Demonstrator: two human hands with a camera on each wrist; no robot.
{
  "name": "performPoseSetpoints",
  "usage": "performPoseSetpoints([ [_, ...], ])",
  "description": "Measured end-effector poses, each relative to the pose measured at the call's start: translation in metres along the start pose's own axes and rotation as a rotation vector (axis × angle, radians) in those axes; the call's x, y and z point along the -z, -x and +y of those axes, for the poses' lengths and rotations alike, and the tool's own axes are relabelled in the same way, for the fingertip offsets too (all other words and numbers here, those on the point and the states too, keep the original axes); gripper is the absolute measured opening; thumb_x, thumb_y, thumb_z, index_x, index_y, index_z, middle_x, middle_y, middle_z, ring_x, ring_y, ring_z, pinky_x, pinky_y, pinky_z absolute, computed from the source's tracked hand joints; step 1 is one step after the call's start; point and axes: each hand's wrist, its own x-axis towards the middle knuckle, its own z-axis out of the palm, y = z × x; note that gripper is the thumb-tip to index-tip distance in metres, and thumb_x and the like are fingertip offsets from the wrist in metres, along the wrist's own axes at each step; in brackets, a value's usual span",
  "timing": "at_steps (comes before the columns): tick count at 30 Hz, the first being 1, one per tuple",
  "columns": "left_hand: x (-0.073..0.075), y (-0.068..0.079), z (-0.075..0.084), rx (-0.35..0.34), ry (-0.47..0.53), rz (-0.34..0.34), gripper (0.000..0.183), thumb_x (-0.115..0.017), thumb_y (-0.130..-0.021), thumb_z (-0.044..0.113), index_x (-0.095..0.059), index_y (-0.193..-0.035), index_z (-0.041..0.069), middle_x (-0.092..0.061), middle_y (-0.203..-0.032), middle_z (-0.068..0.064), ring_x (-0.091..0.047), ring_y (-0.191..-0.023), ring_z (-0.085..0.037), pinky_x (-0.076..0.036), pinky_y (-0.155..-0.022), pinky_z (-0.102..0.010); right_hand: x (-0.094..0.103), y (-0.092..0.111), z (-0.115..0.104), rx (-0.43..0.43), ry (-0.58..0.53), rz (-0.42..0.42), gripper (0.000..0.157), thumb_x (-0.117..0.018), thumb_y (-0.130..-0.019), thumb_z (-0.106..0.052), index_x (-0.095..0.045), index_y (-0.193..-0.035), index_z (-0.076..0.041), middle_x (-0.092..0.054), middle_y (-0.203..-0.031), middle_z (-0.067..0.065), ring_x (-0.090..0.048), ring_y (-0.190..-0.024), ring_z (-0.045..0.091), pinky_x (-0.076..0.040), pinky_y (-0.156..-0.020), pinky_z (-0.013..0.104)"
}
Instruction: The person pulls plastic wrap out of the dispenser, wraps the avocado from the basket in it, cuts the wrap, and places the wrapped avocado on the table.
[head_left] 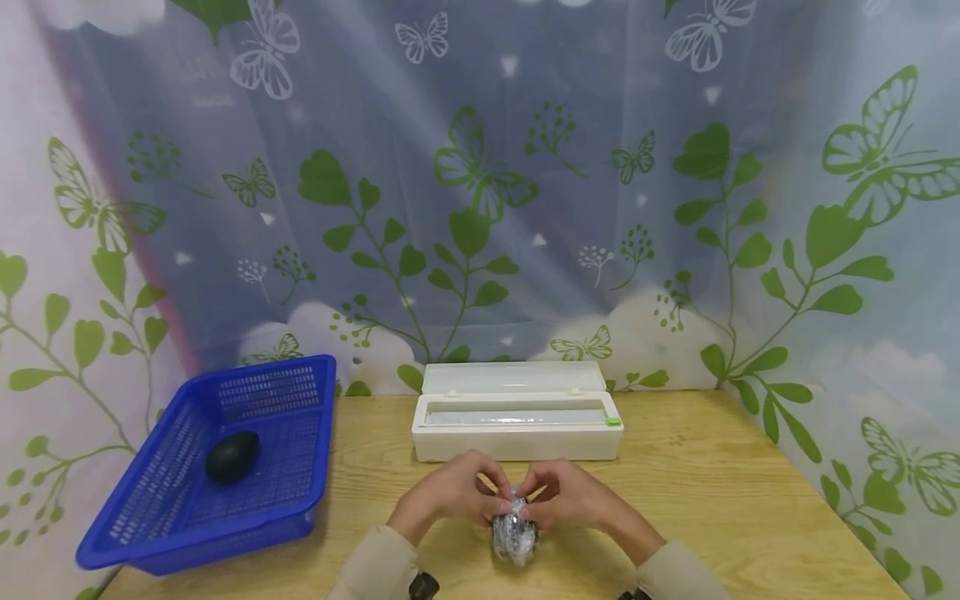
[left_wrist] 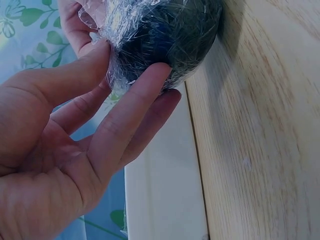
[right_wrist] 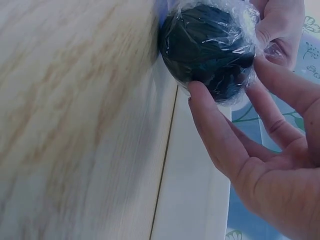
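Note:
A dark, rounded fruit that looks like an avocado (head_left: pixel 515 540) rests on the wooden table, wrapped in wrinkled cling film. My left hand (head_left: pixel 467 490) pinches the gathered film at its top from the left, and my right hand (head_left: pixel 573 497) pinches it from the right. In the left wrist view, the left fingertips touch the side of the wrapped avocado (left_wrist: pixel 170 40). The right wrist view shows smoother film over the wrapped avocado (right_wrist: pixel 207 45), with a right fingertip against it. Behind the hands stands a white cling film dispenser (head_left: pixel 517 444), its lid raised.
To the left is a blue plastic basket (head_left: pixel 202 536) holding another dark oval fruit (head_left: pixel 232 457). A green slider (head_left: pixel 613 422) sits at the dispenser's right end. Behind the wooden table (head_left: pixel 750 500) hangs a curtain (head_left: pixel 570 317) printed with leaves and butterflies.

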Motion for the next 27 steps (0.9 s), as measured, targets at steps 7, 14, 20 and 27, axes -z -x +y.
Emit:
performPoseSetpoints([
  [7, -0.0004, -0.0008, 0.0, 0.012, 0.01, 0.005, 0.005, -0.078, -0.089, 0.0, -0.074, -0.089, 0.003, -0.069, -0.098, -0.003, -0.073, -0.087, -0.02, -0.064, -0.064, -0.033, 0.0009, 0.0018, -0.0012, -0.009, -0.004, -0.013, 0.021, -0.073, -0.095, -0.008, -0.066, -0.109, 0.005, -0.072, -0.114, 0.018, -0.073, -0.107, 0.039, -0.063, -0.074, 0.036],
  [14, 0.0003, -0.0001, 0.0009, 0.003, 0.009, -0.006, 0.004, -0.076, -0.09, 0.0, -0.074, -0.092, -0.003, -0.07, -0.1, -0.007, -0.074, -0.091, -0.023, -0.064, -0.065, -0.035, 0.0011, 0.0036, -0.0012, 0.018, -0.026, -0.036, 0.022, -0.07, -0.098, -0.009, -0.064, -0.111, 0.007, -0.07, -0.12, 0.026, -0.073, -0.108, 0.042, -0.064, -0.072, 0.037],
  [20, 0.0002, 0.0015, 0.0009, 0.003, -0.003, -0.022, 0.007, -0.075, -0.091, 0.001, -0.073, -0.095, -0.005, -0.07, -0.102, -0.007, -0.074, -0.097, -0.025, -0.065, -0.068, -0.037, -0.0012, 0.0046, -0.0013, 0.01, -0.01, -0.019, 0.019, -0.069, -0.098, -0.01, -0.064, -0.109, 0.005, -0.07, -0.122, 0.027, -0.075, -0.097, 0.031, -0.064, -0.069, 0.042],
  [27, 0.0012, 0.0031, 0.0008, -0.018, -0.052, -0.025, 0.004, -0.075, -0.092, 0.004, -0.072, -0.094, 0.002, -0.07, -0.107, -0.012, -0.068, -0.08, -0.019, -0.062, -0.065, -0.032, -0.0035, 0.0056, -0.0016, -0.003, 0.037, -0.002, 0.016, -0.068, -0.099, -0.012, -0.063, -0.106, 0.002, -0.071, -0.117, 0.021, -0.072, -0.081, 0.019, -0.063, -0.064, 0.037],
])
